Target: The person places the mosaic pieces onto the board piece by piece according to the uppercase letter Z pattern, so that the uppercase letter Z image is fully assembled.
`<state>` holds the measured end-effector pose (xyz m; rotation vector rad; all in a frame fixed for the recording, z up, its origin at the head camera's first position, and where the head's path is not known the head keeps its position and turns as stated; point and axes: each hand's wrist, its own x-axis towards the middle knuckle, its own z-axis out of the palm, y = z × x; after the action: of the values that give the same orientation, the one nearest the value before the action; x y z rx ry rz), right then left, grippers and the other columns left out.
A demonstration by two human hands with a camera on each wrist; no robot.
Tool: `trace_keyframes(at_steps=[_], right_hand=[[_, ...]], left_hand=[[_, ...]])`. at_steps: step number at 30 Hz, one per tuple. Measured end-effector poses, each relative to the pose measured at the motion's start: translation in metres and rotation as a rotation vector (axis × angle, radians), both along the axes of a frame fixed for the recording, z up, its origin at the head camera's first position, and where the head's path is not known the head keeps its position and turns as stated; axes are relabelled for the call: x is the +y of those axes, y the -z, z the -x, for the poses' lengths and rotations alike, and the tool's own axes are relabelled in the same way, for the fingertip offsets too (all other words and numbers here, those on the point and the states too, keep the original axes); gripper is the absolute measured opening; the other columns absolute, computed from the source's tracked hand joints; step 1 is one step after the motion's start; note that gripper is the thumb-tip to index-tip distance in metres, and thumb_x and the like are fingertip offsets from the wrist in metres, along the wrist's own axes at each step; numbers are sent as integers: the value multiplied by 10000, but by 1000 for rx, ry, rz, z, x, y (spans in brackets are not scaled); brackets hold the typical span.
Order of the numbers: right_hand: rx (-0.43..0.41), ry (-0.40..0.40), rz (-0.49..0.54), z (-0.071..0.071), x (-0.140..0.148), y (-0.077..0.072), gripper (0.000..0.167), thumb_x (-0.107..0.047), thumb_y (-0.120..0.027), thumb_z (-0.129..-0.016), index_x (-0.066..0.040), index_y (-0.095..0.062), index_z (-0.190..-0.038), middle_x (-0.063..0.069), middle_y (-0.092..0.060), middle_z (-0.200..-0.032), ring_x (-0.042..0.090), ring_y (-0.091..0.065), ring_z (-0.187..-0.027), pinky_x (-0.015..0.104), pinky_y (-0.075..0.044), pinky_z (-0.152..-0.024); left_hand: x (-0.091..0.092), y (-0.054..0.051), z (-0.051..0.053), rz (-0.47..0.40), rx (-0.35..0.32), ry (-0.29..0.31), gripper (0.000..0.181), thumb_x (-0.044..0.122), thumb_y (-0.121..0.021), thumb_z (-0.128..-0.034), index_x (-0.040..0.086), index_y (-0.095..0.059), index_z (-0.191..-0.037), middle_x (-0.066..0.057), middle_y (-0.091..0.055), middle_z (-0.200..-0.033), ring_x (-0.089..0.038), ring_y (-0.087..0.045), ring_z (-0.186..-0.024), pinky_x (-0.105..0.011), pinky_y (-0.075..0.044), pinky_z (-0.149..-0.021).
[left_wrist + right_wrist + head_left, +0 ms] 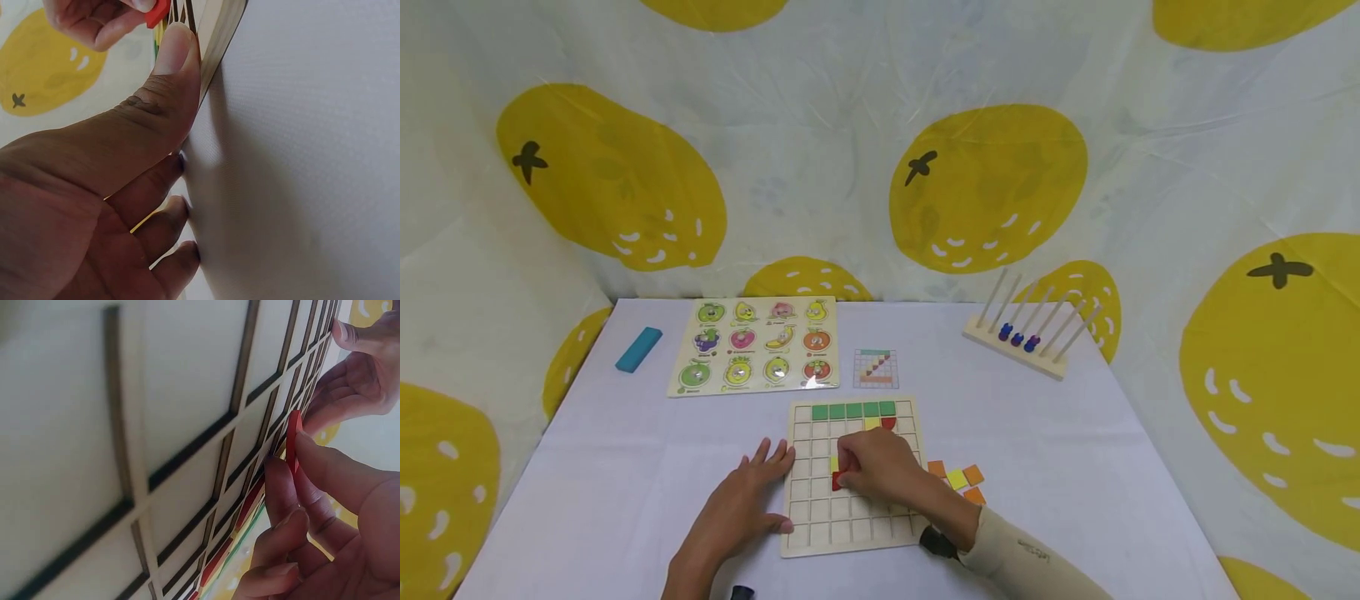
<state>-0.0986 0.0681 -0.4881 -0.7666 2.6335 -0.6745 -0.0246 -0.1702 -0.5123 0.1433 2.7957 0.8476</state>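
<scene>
A wooden grid board lies on the white cloth. Over its middle, my right hand pinches a red tile between thumb and finger, tilted against the grid in the right wrist view. My left hand rests at the board's left edge with fingers spread, the thumb touching the rim in the left wrist view. A row of green tiles fills part of the top row. Below it sit a yellow tile and a red rounded tile. Another yellow tile shows beside my right fingers; cells under that hand are hidden.
Loose orange and yellow tiles lie right of the board. Behind it are a small pattern card and a fruit puzzle board. A teal block lies far left; a pegged bead stand stands back right.
</scene>
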Motion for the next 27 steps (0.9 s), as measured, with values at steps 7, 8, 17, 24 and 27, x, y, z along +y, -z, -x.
trace_keyframes(at_steps=[7,8,17,24,27], right_hand=[[-10,8,-27,0,-2,0,260,-260,-880,-877,-276,-631,-801,-136,-558,-646,50,-514,-619,197,-409,-532],[-13,11,-28,0,-2,0,256,-263,-880,-877,-274,-634,-805,-134,-557,-645,52,-512,-620,198,-406,-531],[-30,0,21,1,-2,2,176,-208,-886,-872,-255,-717,-864,-118,-551,-631,45,-509,-616,194,-409,-546],[-19,-49,-5,4,-3,2,137,-164,-867,-883,-269,-793,-836,-135,-563,-646,30,-522,-667,191,-421,-586],[-5,-56,-17,4,-5,1,127,-173,-865,-886,-265,-794,-836,-137,-559,-653,30,-521,-676,191,-424,-594]], left_hand=[[0,1,0,3,9,4,1089,301,-1024,-564,127,-570,-1539,-72,-502,-1635,-359,-334,-1608,-638,-356,-1261],[0,1,0,4,9,4,1090,301,-1024,-563,127,-570,-1539,-72,-502,-1635,-358,-334,-1608,-635,-354,-1263],[0,1,0,11,-3,-3,1099,306,-1028,-561,142,-566,-1544,-73,-504,-1636,-371,-340,-1605,-654,-377,-1240],[0,1,0,-3,11,0,1090,297,-1026,-562,127,-570,-1538,-78,-504,-1633,-371,-343,-1602,-651,-373,-1243],[-1,1,0,0,14,4,1082,296,-1023,-566,118,-573,-1534,-87,-505,-1631,-376,-346,-1599,-654,-370,-1243]])
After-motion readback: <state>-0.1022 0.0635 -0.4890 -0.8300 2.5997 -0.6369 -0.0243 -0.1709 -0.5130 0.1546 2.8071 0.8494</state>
